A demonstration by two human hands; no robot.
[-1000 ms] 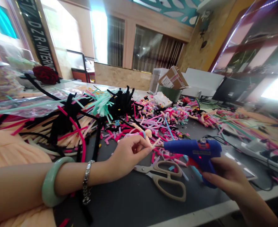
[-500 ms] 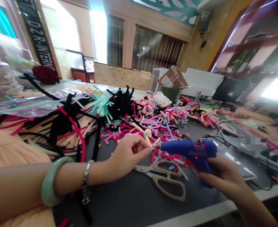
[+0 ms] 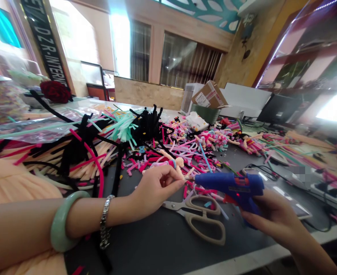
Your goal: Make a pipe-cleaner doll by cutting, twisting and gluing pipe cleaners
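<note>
My left hand [image 3: 157, 190] pinches a small flesh-toned doll [image 3: 168, 162] with pink pipe-cleaner pieces wound around it. My right hand [image 3: 271, 215] grips a blue hot glue gun [image 3: 228, 187] by its handle, and a red light glows on its side. The gun's thin nozzle points left and ends right by my left fingertips, at the doll's lower end. Beige-handled scissors [image 3: 201, 217] lie on the grey tabletop [image 3: 157, 240] under the gun. Cut pipe cleaners in pink, purple and black are heaped behind my hands.
Bundles of black pipe cleaners [image 3: 148, 126] and mint strips [image 3: 124, 128] stand behind the heap, with more dolls [image 3: 214, 139] to the right. Cables and a power strip [image 3: 325, 187] run along the right. A cardboard box [image 3: 210, 95] and a monitor [image 3: 277, 109] sit at the back.
The glue gun has shifted left and slightly down, bringing its nozzle closer to the doll. My left hand and the doll have barely moved.
</note>
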